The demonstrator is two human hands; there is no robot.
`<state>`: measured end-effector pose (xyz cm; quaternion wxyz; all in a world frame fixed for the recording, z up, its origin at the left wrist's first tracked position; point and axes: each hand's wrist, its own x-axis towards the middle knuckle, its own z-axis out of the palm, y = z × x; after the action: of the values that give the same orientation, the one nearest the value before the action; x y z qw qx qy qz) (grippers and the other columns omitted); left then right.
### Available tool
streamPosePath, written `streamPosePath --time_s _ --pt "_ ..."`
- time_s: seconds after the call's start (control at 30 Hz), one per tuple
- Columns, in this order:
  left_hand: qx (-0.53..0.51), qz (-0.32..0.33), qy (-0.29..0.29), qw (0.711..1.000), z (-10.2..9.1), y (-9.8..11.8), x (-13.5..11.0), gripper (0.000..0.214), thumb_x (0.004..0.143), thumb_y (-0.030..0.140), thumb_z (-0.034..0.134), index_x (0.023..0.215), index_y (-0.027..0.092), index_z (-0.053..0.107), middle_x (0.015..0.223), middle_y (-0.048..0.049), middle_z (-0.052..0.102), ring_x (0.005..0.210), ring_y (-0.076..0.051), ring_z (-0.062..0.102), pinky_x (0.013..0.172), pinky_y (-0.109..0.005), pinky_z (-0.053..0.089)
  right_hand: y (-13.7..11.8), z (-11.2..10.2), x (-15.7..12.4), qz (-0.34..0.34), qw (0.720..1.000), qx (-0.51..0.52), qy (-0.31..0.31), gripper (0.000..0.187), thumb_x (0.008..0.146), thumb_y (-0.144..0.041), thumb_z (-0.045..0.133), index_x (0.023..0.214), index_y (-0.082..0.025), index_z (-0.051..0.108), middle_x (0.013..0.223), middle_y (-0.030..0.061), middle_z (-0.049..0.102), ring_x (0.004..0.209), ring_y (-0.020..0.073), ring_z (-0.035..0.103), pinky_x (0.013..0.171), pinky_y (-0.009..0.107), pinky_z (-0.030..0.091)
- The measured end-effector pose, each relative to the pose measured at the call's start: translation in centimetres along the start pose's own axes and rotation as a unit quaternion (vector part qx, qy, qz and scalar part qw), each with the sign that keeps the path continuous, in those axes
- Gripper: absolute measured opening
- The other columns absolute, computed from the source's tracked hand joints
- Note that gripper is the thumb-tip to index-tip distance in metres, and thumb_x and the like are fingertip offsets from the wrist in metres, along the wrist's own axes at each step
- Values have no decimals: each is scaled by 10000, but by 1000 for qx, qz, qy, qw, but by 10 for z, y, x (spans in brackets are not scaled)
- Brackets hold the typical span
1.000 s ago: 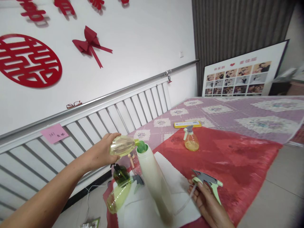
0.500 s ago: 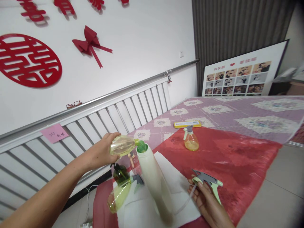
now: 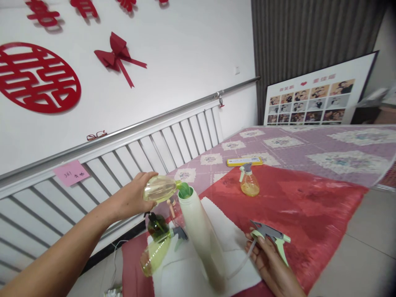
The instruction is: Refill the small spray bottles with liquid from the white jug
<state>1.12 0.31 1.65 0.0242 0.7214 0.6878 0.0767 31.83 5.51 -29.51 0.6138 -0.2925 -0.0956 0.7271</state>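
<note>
My left hand (image 3: 136, 194) is closed around a clear yellowish bottle (image 3: 159, 189), tipped on its side. Its neck meets a green funnel (image 3: 185, 189) in the mouth of a tall whitish bottle (image 3: 202, 235). Whether liquid is flowing I cannot make out. My right hand (image 3: 269, 260) grips a grey and light-green spray head (image 3: 270, 233), its pale tube (image 3: 246, 264) hanging down to the left. Beneath the left hand are a dark green bottle (image 3: 157, 227) and a tilted yellow-green spray bottle (image 3: 156, 253). Part of another bottle with a peach-coloured trigger (image 3: 171, 206) shows behind the funnel bottle.
A small amber spray bottle (image 3: 249, 181) stands on the red cloth (image 3: 293, 202), near a yellow box (image 3: 244, 161). White paper towels (image 3: 182, 268) lie under the tall bottle. A white radiator (image 3: 154, 150) runs along the left wall, and a photo board (image 3: 318, 101) leans behind the table.
</note>
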Motion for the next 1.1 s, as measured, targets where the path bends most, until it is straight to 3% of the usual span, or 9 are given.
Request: streamPosePath --time_s 0.47,0.67,0.8,0.9,1.1 --pt "13 14 1 1000 -2 5 1 722 695 312 586 1363 281 316 1344 -77 397 1083 -257 541 893 -383 487 2 -1 2 11 1000 9 4 399 468 -324 921 780 -227 692 792 -15 767 686 132 699 631 211 608" --pt "16 -3 -11 1000 -3 8 -1 714 709 334 582 1363 301 298 1334 -74 387 970 -234 579 788 -359 522 1 1 3 8 1000 8 8 399 462 -319 923 777 -229 695 817 -19 767 705 139 705 628 215 612" --pt "5 -8 -7 1000 -3 8 -2 743 705 344 602 1370 279 276 1343 -83 383 1019 -245 566 835 -369 515 2 -1 4 11 1000 8 4 390 468 -329 920 771 -228 697 786 -15 763 689 136 701 632 218 613" --pt "-14 -10 4 1000 -2 8 -2 750 706 347 610 1359 252 254 1300 -98 426 1023 -253 568 827 -370 514 3 -2 5 9 1000 5 -2 381 485 -340 914 778 -225 700 784 -8 763 702 135 699 639 216 612" --pt "-36 -35 -12 999 -5 12 -3 647 708 344 604 1266 242 292 1129 -73 519 830 -207 601 674 -324 513 3 -1 5 4 1000 -3 -2 390 485 -347 914 788 -226 701 813 -23 760 703 130 696 649 213 614"
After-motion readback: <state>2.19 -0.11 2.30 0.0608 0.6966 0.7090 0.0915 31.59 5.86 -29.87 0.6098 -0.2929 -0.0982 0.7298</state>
